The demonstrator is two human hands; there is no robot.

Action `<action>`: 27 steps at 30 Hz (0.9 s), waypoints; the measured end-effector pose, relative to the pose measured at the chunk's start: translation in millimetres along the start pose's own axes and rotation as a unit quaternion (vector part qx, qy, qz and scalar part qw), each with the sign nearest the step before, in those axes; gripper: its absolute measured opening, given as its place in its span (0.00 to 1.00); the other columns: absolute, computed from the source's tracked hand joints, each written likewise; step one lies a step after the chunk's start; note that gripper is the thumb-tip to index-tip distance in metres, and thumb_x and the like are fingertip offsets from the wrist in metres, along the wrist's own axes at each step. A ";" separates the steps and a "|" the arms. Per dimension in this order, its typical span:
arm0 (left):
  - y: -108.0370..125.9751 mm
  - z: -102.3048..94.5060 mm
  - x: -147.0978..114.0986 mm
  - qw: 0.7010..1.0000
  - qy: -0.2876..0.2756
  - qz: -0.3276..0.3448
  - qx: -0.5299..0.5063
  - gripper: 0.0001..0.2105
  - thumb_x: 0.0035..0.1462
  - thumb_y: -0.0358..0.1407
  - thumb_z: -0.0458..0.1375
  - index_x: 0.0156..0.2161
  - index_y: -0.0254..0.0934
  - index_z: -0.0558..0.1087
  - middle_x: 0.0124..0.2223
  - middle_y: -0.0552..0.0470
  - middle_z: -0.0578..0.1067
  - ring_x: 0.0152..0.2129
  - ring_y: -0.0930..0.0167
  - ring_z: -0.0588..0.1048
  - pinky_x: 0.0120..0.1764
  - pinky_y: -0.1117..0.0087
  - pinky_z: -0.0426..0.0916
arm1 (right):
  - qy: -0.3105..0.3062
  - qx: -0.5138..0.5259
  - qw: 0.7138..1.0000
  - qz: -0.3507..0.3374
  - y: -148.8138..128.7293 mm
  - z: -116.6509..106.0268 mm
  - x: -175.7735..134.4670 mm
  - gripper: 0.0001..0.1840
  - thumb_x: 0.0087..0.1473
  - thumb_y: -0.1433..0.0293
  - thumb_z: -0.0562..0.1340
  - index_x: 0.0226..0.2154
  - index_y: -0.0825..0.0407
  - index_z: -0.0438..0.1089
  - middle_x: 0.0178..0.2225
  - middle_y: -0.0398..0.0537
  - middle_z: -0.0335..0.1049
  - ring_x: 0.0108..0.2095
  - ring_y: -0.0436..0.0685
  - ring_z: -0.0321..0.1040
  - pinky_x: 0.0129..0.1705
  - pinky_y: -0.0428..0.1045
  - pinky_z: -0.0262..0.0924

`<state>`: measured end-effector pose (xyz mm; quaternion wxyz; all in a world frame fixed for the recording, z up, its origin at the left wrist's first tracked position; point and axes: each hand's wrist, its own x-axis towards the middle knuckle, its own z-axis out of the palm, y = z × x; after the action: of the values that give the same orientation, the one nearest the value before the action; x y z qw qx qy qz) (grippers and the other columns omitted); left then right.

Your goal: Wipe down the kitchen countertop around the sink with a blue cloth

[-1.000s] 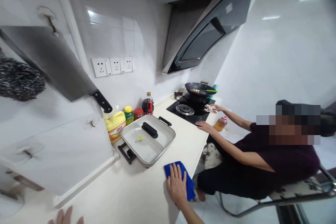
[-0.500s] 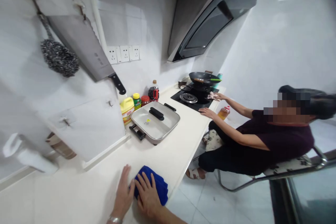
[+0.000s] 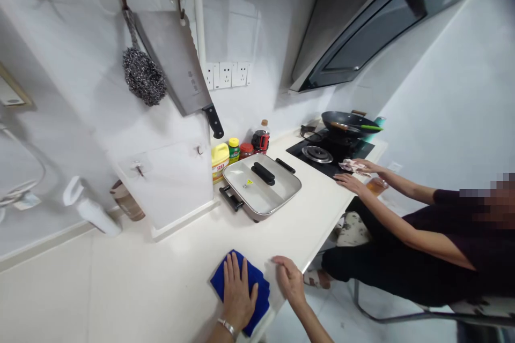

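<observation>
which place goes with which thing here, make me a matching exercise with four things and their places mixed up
Things:
1. cloth
2. cleaver
3. wok
4. lidded pan

Places:
a. on the stove
b. on the counter, by the yellow jug
c. under the left hand
d. hanging from a wall hook

Pairs: 1-c, 2-d, 3-a, 4-b

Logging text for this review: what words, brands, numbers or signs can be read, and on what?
"立白", probably, in red: yellow plastic jug.
Yellow triangular sign, symbol too small: rectangular transparent pan lid.
Too blurred to read: writing on rectangular steel cleaver, green yellow-capped jar, red-labelled dark bottle.
</observation>
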<state>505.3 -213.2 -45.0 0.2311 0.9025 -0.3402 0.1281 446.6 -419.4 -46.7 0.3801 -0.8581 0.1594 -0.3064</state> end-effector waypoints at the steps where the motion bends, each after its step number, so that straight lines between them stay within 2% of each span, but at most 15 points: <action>1: -5.8 -4.9 2.3 1.000 -0.010 0.017 0.006 0.38 0.62 0.40 0.55 0.71 0.35 0.44 0.72 0.35 0.34 0.68 0.45 0.42 0.63 0.37 0.52 | -0.002 -0.004 1.000 -0.002 2.5 1.6 1.3 0.17 0.60 0.65 0.50 0.37 0.48 0.74 0.39 0.51 0.76 0.42 0.60 0.73 0.46 0.57 0.69; 4: -34.0 -23.3 15.3 0.997 -0.050 0.047 0.017 0.36 0.62 0.43 0.55 0.71 0.39 0.46 0.73 0.38 0.38 0.68 0.49 0.44 0.63 0.41 0.55 | -0.004 -0.020 1.000 -0.009 6.6 7.2 2.1 0.16 0.60 0.66 0.49 0.35 0.47 0.72 0.38 0.50 0.75 0.41 0.60 0.72 0.46 0.58 0.67; 8: -81.3 -46.1 46.0 0.995 -0.084 0.049 0.027 0.32 0.64 0.44 0.52 0.70 0.40 0.51 0.73 0.39 0.45 0.68 0.53 0.47 0.64 0.44 0.54 | 0.002 -0.044 0.999 -0.025 5.2 13.1 -0.2 0.13 0.58 0.70 0.50 0.35 0.48 0.69 0.36 0.50 0.73 0.41 0.61 0.70 0.46 0.59 0.63; 11: -108.6 -55.1 69.6 0.993 -0.100 0.047 0.031 0.30 0.64 0.44 0.52 0.69 0.39 0.54 0.72 0.39 0.50 0.68 0.55 0.49 0.65 0.46 0.53 | 0.003 -0.057 0.998 -0.037 2.2 15.3 -0.4 0.11 0.57 0.72 0.51 0.35 0.47 0.67 0.35 0.49 0.71 0.39 0.61 0.68 0.44 0.58 0.61; 13: -117.6 -54.5 80.7 0.993 -0.102 0.042 0.031 0.29 0.64 0.44 0.52 0.68 0.38 0.56 0.71 0.39 0.53 0.68 0.56 0.51 0.65 0.47 0.53 | 0.000 -0.059 0.997 -0.043 0.8 15.4 0.6 0.10 0.56 0.72 0.51 0.35 0.47 0.66 0.34 0.48 0.70 0.38 0.61 0.68 0.43 0.58 0.61; 16: -114.5 -43.2 86.4 0.996 -0.083 -0.004 0.043 0.27 0.66 0.43 0.49 0.67 0.36 0.59 0.70 0.38 0.57 0.67 0.55 0.53 0.65 0.45 0.52 | -0.002 -0.057 0.997 -0.045 -0.1 13.5 2.0 0.10 0.56 0.73 0.50 0.34 0.47 0.65 0.34 0.48 0.69 0.37 0.60 0.67 0.42 0.57 0.61; 19: -95.7 -27.1 79.8 0.993 -0.027 -0.086 0.074 0.28 0.66 0.42 0.47 0.67 0.28 0.58 0.70 0.32 0.55 0.68 0.50 0.49 0.65 0.42 0.48 | -0.001 -0.052 0.998 -0.036 -0.4 12.0 1.8 0.10 0.55 0.73 0.50 0.35 0.47 0.65 0.34 0.49 0.70 0.38 0.61 0.67 0.43 0.57 0.62; 21: -80.9 -19.5 72.7 0.989 0.009 -0.114 0.089 0.30 0.66 0.41 0.46 0.67 0.23 0.56 0.70 0.29 0.51 0.68 0.49 0.45 0.66 0.42 0.45 | -0.001 -0.044 0.999 -0.027 -1.0 13.2 0.9 0.11 0.55 0.73 0.50 0.34 0.47 0.66 0.35 0.49 0.70 0.39 0.61 0.68 0.43 0.58 0.62; 24: -67.4 -15.8 67.0 0.988 0.035 -0.108 0.107 0.31 0.65 0.40 0.46 0.67 0.20 0.54 0.71 0.28 0.48 0.69 0.49 0.41 0.67 0.42 0.42 | 0.000 -0.024 1.000 -0.012 -1.6 16.7 0.6 0.11 0.55 0.72 0.50 0.34 0.47 0.67 0.36 0.49 0.72 0.40 0.61 0.68 0.45 0.58 0.63; 27: -69.9 -15.9 71.8 0.988 0.032 -0.072 0.130 0.31 0.65 0.40 0.46 0.68 0.22 0.53 0.71 0.29 0.48 0.69 0.49 0.42 0.66 0.42 0.45 | -0.013 0.003 1.000 -0.003 2.0 7.3 3.7 0.13 0.57 0.69 0.50 0.34 0.48 0.70 0.38 0.50 0.74 0.41 0.60 0.71 0.45 0.57 0.67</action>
<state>604.1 -198.8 -26.5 0.1315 0.9424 -0.2474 0.1830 454.0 -418.5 -50.5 0.3838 -0.8611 0.1510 -0.2972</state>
